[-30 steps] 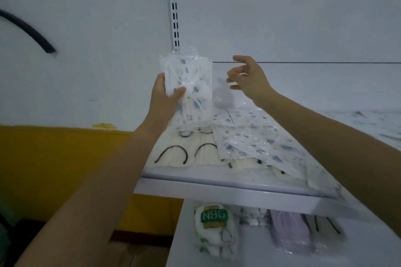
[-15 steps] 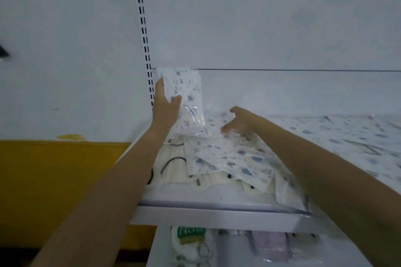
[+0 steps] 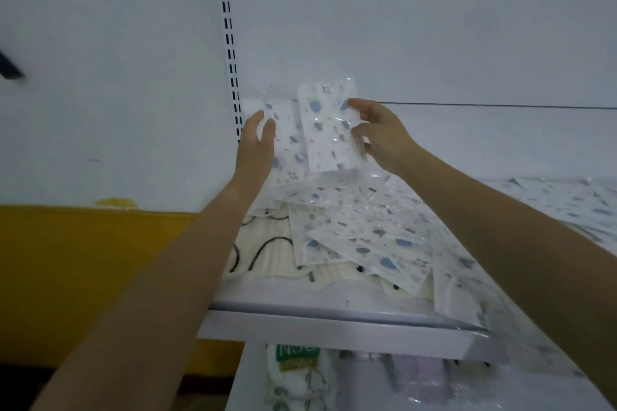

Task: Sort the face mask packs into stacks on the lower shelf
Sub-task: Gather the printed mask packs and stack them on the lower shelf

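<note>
On the lower shelf (image 3: 247,387), beneath the upper shelf (image 3: 334,330) and its front lip, a green label (image 3: 297,352), half hidden, shows part of "N95". At the right, patterned packs (image 3: 367,243) overhang that lip. Farther back, the right hand (image 3: 380,137), on the pile half a second ago, now pinches a raised pack (image 3: 329,123) overlapping the second pack (image 3: 287,150) gripped by the left hand (image 3: 255,143), with open wall (image 3: 400,27) above.

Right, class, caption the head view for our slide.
Left hand holds one blue-patterned mask pack, right hand a second pack, above the shelf's loose pile.
</note>
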`<action>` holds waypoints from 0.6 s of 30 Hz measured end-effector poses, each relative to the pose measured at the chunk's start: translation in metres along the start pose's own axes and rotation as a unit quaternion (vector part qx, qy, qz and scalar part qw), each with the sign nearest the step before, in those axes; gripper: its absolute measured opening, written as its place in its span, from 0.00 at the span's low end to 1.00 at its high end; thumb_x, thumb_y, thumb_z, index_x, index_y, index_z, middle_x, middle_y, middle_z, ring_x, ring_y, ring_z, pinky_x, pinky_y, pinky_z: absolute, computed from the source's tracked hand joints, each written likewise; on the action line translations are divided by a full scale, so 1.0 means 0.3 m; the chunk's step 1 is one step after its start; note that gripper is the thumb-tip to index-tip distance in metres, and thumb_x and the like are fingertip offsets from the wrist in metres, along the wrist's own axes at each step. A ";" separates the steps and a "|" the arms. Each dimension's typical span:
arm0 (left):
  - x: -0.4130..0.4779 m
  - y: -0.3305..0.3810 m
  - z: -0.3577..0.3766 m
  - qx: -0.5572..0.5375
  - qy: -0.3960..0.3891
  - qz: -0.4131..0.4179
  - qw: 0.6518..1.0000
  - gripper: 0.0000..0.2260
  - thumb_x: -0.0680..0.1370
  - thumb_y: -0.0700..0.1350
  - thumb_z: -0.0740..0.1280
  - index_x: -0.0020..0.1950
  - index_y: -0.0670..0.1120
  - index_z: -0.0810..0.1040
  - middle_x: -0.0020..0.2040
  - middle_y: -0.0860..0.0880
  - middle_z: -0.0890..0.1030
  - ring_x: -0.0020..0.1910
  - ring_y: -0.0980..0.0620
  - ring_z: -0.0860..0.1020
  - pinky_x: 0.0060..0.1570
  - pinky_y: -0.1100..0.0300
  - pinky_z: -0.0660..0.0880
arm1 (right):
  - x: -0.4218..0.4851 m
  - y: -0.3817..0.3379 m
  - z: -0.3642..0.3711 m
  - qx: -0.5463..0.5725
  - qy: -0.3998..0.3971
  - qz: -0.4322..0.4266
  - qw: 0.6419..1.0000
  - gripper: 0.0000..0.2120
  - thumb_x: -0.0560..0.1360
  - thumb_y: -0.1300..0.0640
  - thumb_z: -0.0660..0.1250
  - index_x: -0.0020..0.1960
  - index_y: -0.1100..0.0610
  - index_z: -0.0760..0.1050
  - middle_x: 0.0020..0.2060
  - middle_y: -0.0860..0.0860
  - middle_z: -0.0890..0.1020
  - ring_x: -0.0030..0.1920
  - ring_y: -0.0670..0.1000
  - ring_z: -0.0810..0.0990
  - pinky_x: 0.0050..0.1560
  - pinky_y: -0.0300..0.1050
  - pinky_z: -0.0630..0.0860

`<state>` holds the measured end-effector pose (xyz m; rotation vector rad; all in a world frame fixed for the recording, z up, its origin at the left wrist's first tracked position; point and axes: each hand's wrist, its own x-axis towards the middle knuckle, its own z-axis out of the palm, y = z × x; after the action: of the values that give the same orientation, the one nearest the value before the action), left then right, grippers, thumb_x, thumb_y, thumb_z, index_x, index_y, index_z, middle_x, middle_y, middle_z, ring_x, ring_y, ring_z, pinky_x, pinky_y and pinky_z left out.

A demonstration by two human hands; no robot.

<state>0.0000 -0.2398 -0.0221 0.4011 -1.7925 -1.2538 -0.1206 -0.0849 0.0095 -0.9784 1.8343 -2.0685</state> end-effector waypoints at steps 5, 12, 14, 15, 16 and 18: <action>0.014 0.059 -0.054 0.003 -0.025 0.032 0.999 0.28 0.75 0.39 0.69 0.72 0.42 0.62 0.69 0.45 0.68 0.66 0.48 0.69 0.66 0.52 0.69 | -0.012 -0.020 0.136 0.014 -0.021 -0.005 1.000 0.17 0.75 0.71 0.62 0.59 0.55 0.72 0.48 0.52 0.76 0.43 0.51 0.77 0.47 0.47 0.74; 0.019 0.066 -0.207 0.020 0.008 0.079 0.997 0.26 0.76 0.33 0.65 0.72 0.42 0.61 0.69 0.45 0.67 0.65 0.52 0.68 0.66 0.58 0.67 | 0.000 0.134 0.141 -0.454 -0.080 0.109 0.881 0.33 0.75 0.44 0.65 0.72 0.59 0.59 0.70 0.58 0.67 0.67 0.58 0.68 0.66 0.49 0.65; 0.005 0.038 -0.251 0.042 0.003 0.089 0.995 0.26 0.76 0.34 0.65 0.72 0.43 0.61 0.71 0.46 0.65 0.69 0.51 0.66 0.67 0.59 0.66 | -0.016 0.164 0.145 -0.514 -0.116 0.157 0.835 0.40 0.71 0.37 0.67 0.72 0.58 0.58 0.70 0.58 0.66 0.69 0.61 0.64 0.68 0.55 0.64; -0.003 0.020 -0.272 0.057 0.002 0.095 0.994 0.26 0.77 0.34 0.65 0.72 0.43 0.62 0.71 0.46 0.65 0.69 0.52 0.65 0.66 0.65 0.65 | -0.022 0.169 0.148 -0.518 -0.122 0.165 0.830 0.40 0.70 0.36 0.68 0.72 0.58 0.59 0.68 0.58 0.68 0.68 0.61 0.65 0.67 0.55 0.65; -0.012 0.002 -0.289 0.073 -0.002 0.100 0.992 0.25 0.77 0.34 0.65 0.72 0.42 0.62 0.70 0.47 0.65 0.68 0.54 0.65 0.63 0.72 0.64 | -0.022 0.172 0.147 -0.513 -0.126 0.165 0.833 0.40 0.69 0.38 0.69 0.71 0.58 0.59 0.67 0.58 0.68 0.67 0.60 0.66 0.66 0.55 0.66; -0.029 -0.033 -0.312 0.092 -0.009 0.106 0.990 0.23 0.77 0.34 0.64 0.71 0.40 0.64 0.68 0.48 0.67 0.65 0.58 0.65 0.56 0.81 0.62 | -0.023 0.170 0.149 -0.482 -0.137 0.155 0.852 0.40 0.70 0.44 0.71 0.73 0.58 0.58 0.70 0.58 0.67 0.67 0.60 0.68 0.65 0.54 0.68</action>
<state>0.0779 -0.2932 -0.0258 0.2931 -1.9178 -0.9511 -0.1023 -0.1273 -0.0407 -0.9696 2.6404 -0.6893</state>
